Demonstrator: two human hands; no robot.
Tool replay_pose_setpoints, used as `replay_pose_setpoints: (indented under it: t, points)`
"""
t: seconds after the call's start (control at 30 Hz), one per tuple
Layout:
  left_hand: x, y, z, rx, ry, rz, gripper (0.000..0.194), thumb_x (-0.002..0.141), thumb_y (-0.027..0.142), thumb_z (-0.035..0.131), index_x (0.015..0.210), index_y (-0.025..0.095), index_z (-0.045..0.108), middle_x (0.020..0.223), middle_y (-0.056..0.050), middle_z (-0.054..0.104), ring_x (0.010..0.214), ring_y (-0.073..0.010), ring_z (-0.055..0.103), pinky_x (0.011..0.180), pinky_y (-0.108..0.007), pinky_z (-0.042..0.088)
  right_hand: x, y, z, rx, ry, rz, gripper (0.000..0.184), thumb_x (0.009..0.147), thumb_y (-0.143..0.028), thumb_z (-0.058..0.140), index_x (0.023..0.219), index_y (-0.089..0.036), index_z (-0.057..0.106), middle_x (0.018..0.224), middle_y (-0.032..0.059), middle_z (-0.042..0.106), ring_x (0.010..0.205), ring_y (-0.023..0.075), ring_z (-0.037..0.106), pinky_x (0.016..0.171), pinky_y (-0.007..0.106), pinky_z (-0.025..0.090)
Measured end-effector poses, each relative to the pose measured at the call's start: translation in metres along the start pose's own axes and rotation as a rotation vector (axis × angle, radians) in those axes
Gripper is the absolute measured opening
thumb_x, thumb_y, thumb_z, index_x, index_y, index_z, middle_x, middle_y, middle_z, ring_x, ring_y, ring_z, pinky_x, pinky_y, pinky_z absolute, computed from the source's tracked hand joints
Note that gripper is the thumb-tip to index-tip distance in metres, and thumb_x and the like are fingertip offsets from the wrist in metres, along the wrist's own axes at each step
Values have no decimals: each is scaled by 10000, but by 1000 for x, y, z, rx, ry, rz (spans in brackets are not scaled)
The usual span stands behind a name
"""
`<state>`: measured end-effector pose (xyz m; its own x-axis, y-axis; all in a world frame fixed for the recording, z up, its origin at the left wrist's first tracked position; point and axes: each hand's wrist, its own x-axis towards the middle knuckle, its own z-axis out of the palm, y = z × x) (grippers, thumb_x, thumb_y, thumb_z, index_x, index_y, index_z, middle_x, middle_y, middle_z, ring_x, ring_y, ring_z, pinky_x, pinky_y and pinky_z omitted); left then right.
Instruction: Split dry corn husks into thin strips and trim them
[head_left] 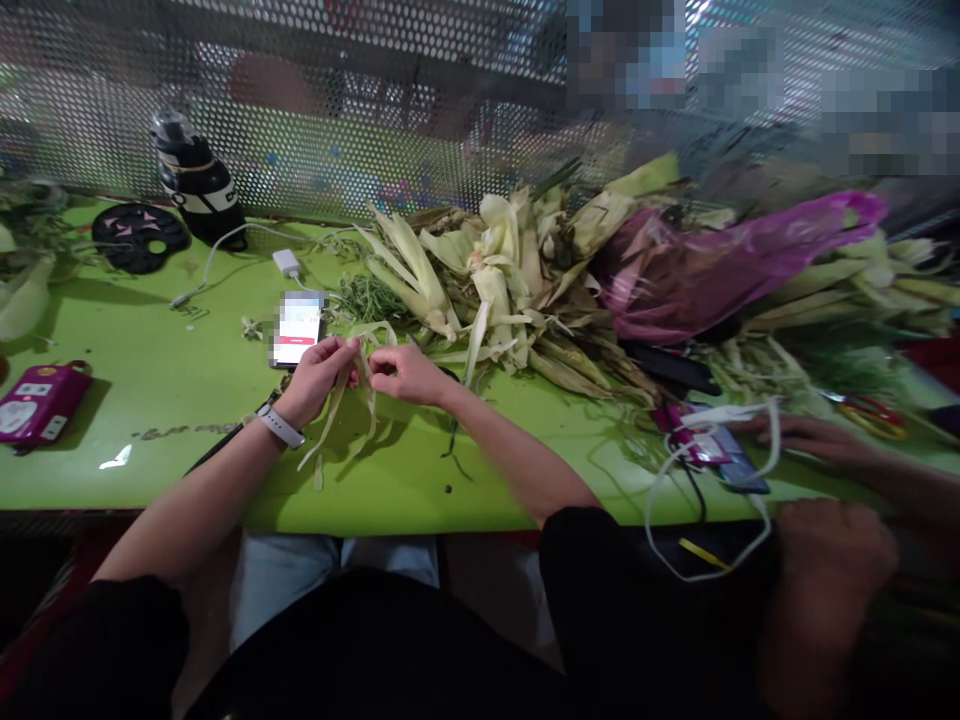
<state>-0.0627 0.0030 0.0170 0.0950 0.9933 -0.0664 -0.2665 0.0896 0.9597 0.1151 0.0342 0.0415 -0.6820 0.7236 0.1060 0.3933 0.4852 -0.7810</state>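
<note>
So I've got both bare hands up at about mid-depth on the glossy green worktop [420,500], left of its middle. The left hand [319,378], the one with the white-banded watch [282,427] on the wrist, has its fingertips closed on some thin, pale green-yellow husk strips [327,425]. The right hand [412,376] comes in from the other side, thumb and finger looking pinched on the same bunch, though exactly where its grip lands is too fine for me to swear to. The strips sit right between the two sets of fingertips, so neither hand is really nearer. Their long axis runs down toward the near edge, the longest tail slanting off to the left, another dropping straighter. Just past the left hand, toward the back edge, is a phone with a lit white screen [302,325]. The big heap of pale, leafy corn husks [502,290] is beyond the right hand, toward the back edge and off to the right, with a see-through purple plastic bag [675,290] against its right side.
</note>
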Motion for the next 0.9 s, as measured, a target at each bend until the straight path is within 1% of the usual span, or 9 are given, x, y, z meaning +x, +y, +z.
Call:
replay_pose_setpoints:
  t: [0.17,0.43,0.53,0.63,0.77,0.9]
  points:
    - [1,-2,-1,-1,18,-10,331,777,452,754,754,164,592,587,15,622,476,-82,559,486,-202,438,0,0,0,6,2,0,121,720,-263,519,647,-176,476,635,-19,482,623,114,414,624,266,308]
    - [1,-4,-2,-49,52,-26,348,785,481,737,775,164,593,568,26,605,466,-76,547,499,-199,452,1,5,4,33,-6,35,145,750,-295,543,708,-157,561,654,-16,525,619,115,446,620,253,337]
    - [1,-6,-2,-24,31,-44,359,790,492,729,769,162,587,587,18,617,478,-83,562,502,-204,457,0,6,5,45,-12,46,151,753,-295,551,723,-152,587,672,-10,552,632,116,462,632,251,351]
    - [-1,-9,-1,-3,4,-48,364,813,498,703,750,160,585,593,11,619,488,-87,568,496,-203,447,0,6,6,48,-20,53,144,749,-288,555,703,-154,581,655,-14,546,615,112,453,611,247,344]
    - [-2,-12,0,30,8,-22,374,816,513,691,738,161,589,597,6,613,495,-91,562,491,-205,434,0,8,8,30,-5,75,136,739,-280,554,689,-156,582,617,-23,526,584,110,436,579,245,330]
    - [-1,-15,0,44,8,-31,377,814,527,686,769,162,600,595,4,613,491,-96,551,490,-214,431,1,12,12,10,0,86,131,732,-272,556,708,-151,601,645,-14,553,606,115,456,602,247,345]
